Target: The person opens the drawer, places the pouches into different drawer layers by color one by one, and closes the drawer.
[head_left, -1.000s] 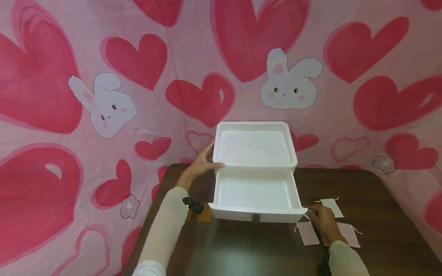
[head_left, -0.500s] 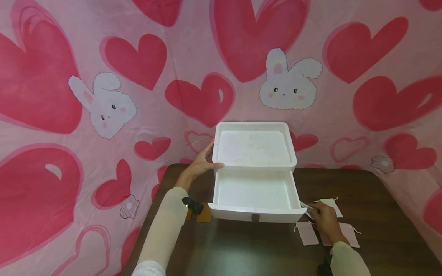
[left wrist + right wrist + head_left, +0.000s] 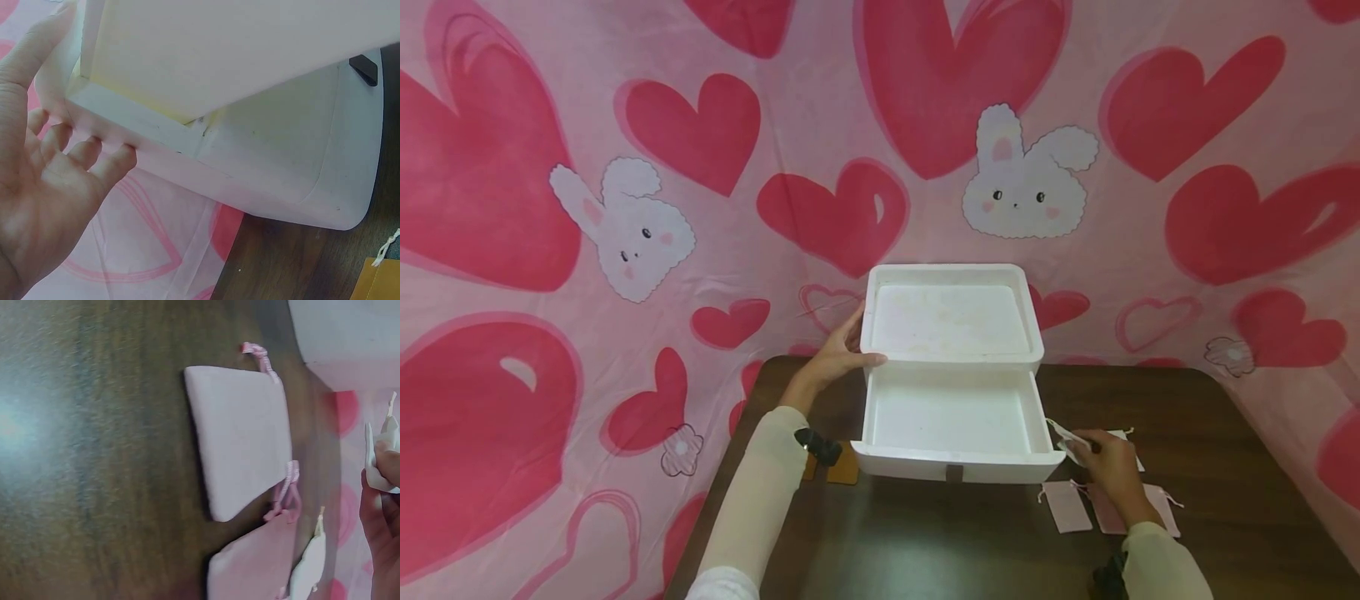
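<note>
A white drawer unit (image 3: 955, 321) stands on the table, its upper drawer (image 3: 1000, 473) pulled out and bare inside. My left hand (image 3: 837, 358) grips the unit's left side, thumb on the front corner; in the left wrist view its fingertips (image 3: 119, 164) press against the white wall. Just right of the drawer, my right hand (image 3: 1114, 473) pinches a small white drawstring pouch (image 3: 1071, 443), lifted off the table. Below that hand lie a pale pink pouch (image 3: 1067, 507) and a darker pink pouch (image 3: 256, 562). Another white pouch (image 3: 309, 569) lies beyond, partly hidden.
Mustard pouches (image 3: 843, 467) lie left of the drawer, partly behind the left wrist strap. The dark wooden table (image 3: 925, 542) meets a pink heart-patterned cloth (image 3: 715, 242) at the back and left. One more pink pouch (image 3: 1167, 510) lies right of the right wrist.
My right hand has lifted the white pouch and drawn slightly to the right and up, bringing more of the pouch into view beside the drawer. The left hand has stayed in place.
</note>
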Available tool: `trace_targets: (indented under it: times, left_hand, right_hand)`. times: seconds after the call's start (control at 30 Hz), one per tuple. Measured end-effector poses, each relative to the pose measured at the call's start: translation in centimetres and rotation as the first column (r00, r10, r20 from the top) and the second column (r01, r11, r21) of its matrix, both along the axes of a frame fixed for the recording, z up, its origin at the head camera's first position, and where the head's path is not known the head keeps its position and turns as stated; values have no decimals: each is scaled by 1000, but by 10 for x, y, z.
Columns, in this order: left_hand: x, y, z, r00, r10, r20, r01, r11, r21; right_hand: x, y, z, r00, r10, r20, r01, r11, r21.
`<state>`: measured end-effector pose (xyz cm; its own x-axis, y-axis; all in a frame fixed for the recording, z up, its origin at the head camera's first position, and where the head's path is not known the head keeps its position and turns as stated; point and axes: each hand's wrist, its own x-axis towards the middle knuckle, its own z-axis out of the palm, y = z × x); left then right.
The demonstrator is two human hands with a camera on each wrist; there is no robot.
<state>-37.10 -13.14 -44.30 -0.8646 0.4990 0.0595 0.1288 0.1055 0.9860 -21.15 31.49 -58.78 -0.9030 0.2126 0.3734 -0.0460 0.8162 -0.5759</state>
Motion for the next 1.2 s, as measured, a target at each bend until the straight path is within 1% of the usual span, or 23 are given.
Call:
trace_targets:
  times: [0.1,0.33,0.43,0.57,0.67,0.8,0.97,1.2]
  left_hand:
    - [0,0,0,1000,2,1,-2,1000,3]
    - [0,0,0,1000,-11,12,10,1000,28]
    - [0,0,0,1000,-10,13,9,1000,28]
    - [-1,0,0,1000,-9,16,9,1000,26]
    - [-1,-1,0,1000,-4,25,3,1000,25]
    - [-1,0,0,999,2,32,-3,1000,18]
    - [-1,0,0,999,0,36,-1,1000,17]
    - [0,0,1,999,4,40,-4,1000,14]
  right_hand:
    - [-2,-1,4,1000,-11,-17,11,1000,-1]
    - [-5,-3,13,999,4,-49,-5,1000,-25]
    - [-6,-3,16,997,-1,-74,-3,999,-48]
    - [-6,-3,21,992,-6,-130,-1,999,-54]
    - [-6,-5,26,989,-5,-150,-3,999,-51]
    - [-6,-7,31,988,9,-157,-19,998,-61]
    - [-7,-9,38,979,21,-202,-38,996,-80]
    - [-6,-14,47,970,34,-242,-59,994,-97]
